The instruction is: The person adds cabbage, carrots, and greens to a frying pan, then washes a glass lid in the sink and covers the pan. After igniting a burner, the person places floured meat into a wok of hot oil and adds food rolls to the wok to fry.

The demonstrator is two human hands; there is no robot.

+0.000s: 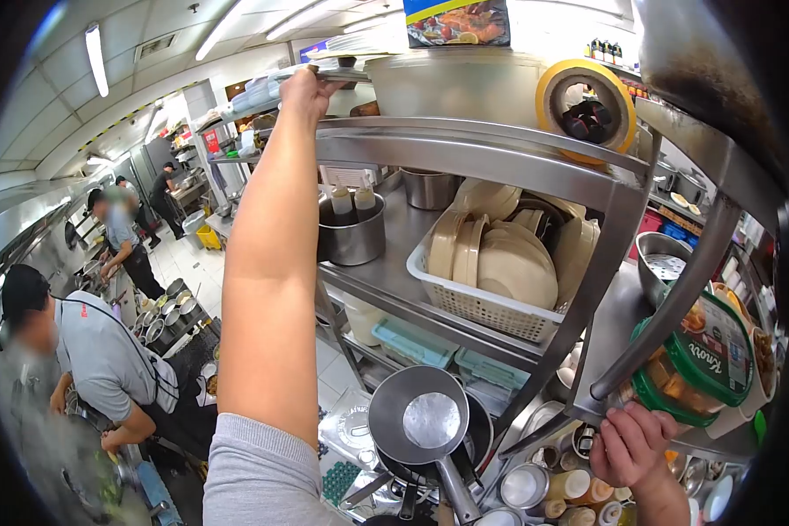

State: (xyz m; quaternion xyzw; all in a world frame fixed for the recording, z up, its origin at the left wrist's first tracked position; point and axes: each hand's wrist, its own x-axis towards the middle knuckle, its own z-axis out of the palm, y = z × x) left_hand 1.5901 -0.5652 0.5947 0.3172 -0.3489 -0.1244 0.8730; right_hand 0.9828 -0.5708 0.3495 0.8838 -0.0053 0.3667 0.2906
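Within the pinched left hand [305, 93], above a rack [465, 145]: metal sheet [351, 76], grasp made, whether lifted unclear. Below, to its right: right hand [633, 444], curled at a shelf edge [589, 408], grip uncertain.

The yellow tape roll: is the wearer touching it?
No, the left hand is well left of the tape roll, the right hand well below it.

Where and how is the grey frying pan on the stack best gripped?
Probably by the long handle of the frying pan, from the wearer's side with the right hand: the handle juts toward the lower right, while a dark pan crowds the rim.
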